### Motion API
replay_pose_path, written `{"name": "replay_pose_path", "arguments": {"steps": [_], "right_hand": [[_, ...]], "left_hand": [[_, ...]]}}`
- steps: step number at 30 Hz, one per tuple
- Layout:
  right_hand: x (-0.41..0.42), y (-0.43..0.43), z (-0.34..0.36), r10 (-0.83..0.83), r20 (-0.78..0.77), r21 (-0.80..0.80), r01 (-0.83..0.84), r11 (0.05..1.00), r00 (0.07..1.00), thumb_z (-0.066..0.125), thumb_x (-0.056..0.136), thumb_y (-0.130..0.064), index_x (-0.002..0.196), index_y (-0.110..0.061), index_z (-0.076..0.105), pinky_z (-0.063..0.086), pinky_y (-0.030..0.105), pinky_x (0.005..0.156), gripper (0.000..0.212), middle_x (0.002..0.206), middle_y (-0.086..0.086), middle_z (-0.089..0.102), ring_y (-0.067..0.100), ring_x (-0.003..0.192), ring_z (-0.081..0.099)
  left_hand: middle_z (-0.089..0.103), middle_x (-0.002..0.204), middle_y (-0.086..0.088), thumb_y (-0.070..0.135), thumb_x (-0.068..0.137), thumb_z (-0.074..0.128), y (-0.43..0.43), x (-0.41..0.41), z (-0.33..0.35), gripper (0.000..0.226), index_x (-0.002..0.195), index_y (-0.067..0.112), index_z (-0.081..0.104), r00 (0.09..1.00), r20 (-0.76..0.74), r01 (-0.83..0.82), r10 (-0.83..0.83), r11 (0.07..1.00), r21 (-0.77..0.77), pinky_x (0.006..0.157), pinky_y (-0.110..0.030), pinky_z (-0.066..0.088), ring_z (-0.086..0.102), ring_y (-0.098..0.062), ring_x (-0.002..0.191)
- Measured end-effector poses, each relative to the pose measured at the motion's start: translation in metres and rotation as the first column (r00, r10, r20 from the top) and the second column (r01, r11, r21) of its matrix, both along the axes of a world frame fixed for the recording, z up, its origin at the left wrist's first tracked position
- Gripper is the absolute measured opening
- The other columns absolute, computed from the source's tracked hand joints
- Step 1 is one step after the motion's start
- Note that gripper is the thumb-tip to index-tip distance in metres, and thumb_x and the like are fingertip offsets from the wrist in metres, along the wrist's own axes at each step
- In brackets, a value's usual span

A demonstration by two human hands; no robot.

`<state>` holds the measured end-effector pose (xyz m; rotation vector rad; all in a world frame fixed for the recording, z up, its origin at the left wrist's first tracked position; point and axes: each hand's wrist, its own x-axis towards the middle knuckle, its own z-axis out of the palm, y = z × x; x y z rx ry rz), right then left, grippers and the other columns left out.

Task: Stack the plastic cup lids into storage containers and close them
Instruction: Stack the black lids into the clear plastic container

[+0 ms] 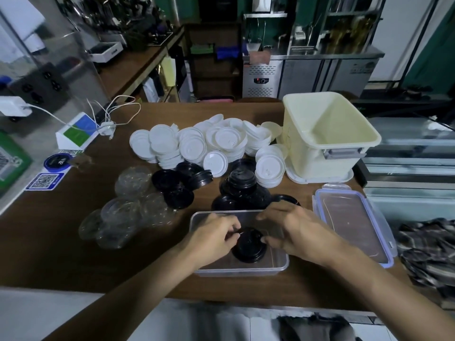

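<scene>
A clear rectangular storage container (280,265) sits at the table's near edge with a short stack of black cup lids (249,247) inside. My left hand (211,238) pinches the stack's left rim. My right hand (293,227) holds its right side with thumb and fingers. Behind the container lie more black lids (242,185), a big pile of white lids (211,143) and clear dome lids (123,217) to the left. The container's blue-rimmed lid (352,222) lies flat to the right. A cream tub (327,134) stands open at the back right.
A white charger with cables (108,126) and a white-blue-green card box (76,134) sit at the back left. QR stickers (45,180) lie on the left of the brown table (61,254). Dark plaid cloth (428,249) lies at the right edge.
</scene>
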<state>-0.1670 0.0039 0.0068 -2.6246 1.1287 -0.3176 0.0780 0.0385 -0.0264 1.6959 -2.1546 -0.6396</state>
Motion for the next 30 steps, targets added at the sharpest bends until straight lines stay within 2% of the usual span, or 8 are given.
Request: {"name": "replay_pose_path", "arguments": {"steps": [6, 9, 13, 19, 22, 24, 27, 30], "right_hand": [[-0.003, -0.031, 0.010, -0.110, 0.152, 0.023, 0.108, 0.994, 0.982, 0.078, 0.088, -0.039, 0.130, -0.025, 0.064, 0.055, 0.037, 0.091, 0.047, 0.123, -0.009, 0.065, 0.012, 0.113, 0.062], [-0.001, -0.049, 0.006, -0.184, 0.185, 0.060, 0.175, 0.983, 0.965, 0.080, 0.086, -0.042, 0.131, -0.025, 0.063, 0.056, 0.042, 0.089, 0.051, 0.123, -0.007, 0.065, 0.015, 0.110, 0.065], [0.005, -0.065, -0.001, -0.260, 0.151, 0.107, 0.246, 0.963, 0.954, 0.081, 0.085, -0.043, 0.133, -0.023, 0.062, 0.055, 0.037, 0.089, 0.055, 0.124, -0.006, 0.065, 0.014, 0.110, 0.064], [0.014, -0.077, -0.011, -0.351, 0.075, 0.173, 0.334, 0.926, 0.933, 0.083, 0.082, -0.044, 0.139, -0.023, 0.059, 0.055, 0.039, 0.093, 0.066, 0.128, -0.005, 0.066, 0.015, 0.114, 0.065], [0.020, -0.081, -0.012, -0.365, 0.041, 0.191, 0.351, 0.917, 0.930, 0.083, 0.082, -0.046, 0.140, -0.023, 0.058, 0.054, 0.038, 0.093, 0.068, 0.130, -0.005, 0.066, 0.015, 0.113, 0.064], [0.024, -0.083, -0.012, -0.375, 0.019, 0.180, 0.366, 0.913, 0.927, 0.082, 0.082, -0.047, 0.139, -0.023, 0.058, 0.053, 0.035, 0.090, 0.066, 0.127, -0.005, 0.066, 0.015, 0.110, 0.063], [0.030, -0.088, -0.012, -0.382, 0.019, 0.166, 0.374, 0.913, 0.924, 0.083, 0.081, -0.047, 0.139, -0.022, 0.058, 0.052, 0.034, 0.090, 0.069, 0.125, -0.004, 0.067, 0.015, 0.110, 0.062], [0.040, -0.094, -0.012, -0.339, 0.027, 0.214, 0.325, 0.921, 0.941, 0.084, 0.079, -0.049, 0.142, -0.026, 0.055, 0.054, 0.035, 0.096, 0.073, 0.131, -0.006, 0.066, 0.012, 0.117, 0.063]], "left_hand": [[0.064, 0.089, 0.017, 0.020, 0.094, 0.074, -0.021, 0.009, 0.027, 0.008, 0.101, 0.020, 0.079, 0.990, -0.138, -0.021, -0.002, 0.986, -0.165, 0.070, -0.014, 0.051, 0.065, -0.002, 0.082], [0.068, 0.106, 0.010, 0.026, 0.094, 0.076, -0.050, 0.014, 0.033, 0.024, 0.118, 0.022, 0.075, 0.986, -0.162, -0.055, 0.033, 0.989, -0.135, 0.085, -0.021, 0.056, 0.065, -0.002, 0.097], [0.062, 0.132, 0.007, 0.041, 0.097, 0.071, -0.095, 0.012, 0.035, 0.047, 0.140, 0.025, 0.060, 0.999, -0.039, -0.012, 0.009, 0.997, -0.076, 0.107, -0.032, 0.048, 0.056, -0.011, 0.125], [0.045, 0.152, 0.003, 0.052, 0.096, 0.067, -0.147, 0.004, 0.026, 0.072, 0.157, 0.027, 0.038, 0.982, 0.153, 0.103, -0.115, 0.991, 0.087, 0.107, -0.036, 0.044, 0.044, -0.019, 0.139], [0.048, 0.150, -0.001, 0.053, 0.097, 0.065, -0.159, 0.005, 0.018, 0.076, 0.160, 0.027, 0.032, 0.960, 0.222, 0.148, -0.174, 0.981, 0.129, 0.103, -0.036, 0.046, 0.048, -0.022, 0.138], [0.048, 0.150, -0.001, 0.052, 0.097, 0.066, -0.163, 0.008, 0.014, 0.078, 0.161, 0.026, 0.030, 0.961, 0.202, 0.157, -0.186, 0.976, 0.153, 0.100, -0.032, 0.043, 0.048, -0.022, 0.139], [0.035, 0.166, 0.001, 0.053, 0.095, 0.068, -0.163, 0.020, 0.017, 0.087, 0.165, 0.026, 0.024, 0.979, 0.116, 0.152, -0.170, 0.977, 0.148, 0.118, -0.035, 0.037, 0.033, -0.019, 0.153], [0.036, 0.166, 0.008, 0.052, 0.094, 0.070, -0.155, 0.034, 0.028, 0.089, 0.165, 0.028, 0.024, 0.990, 0.029, 0.137, -0.139, 0.989, 0.059, 0.120, -0.034, 0.034, 0.032, -0.014, 0.153]]}}
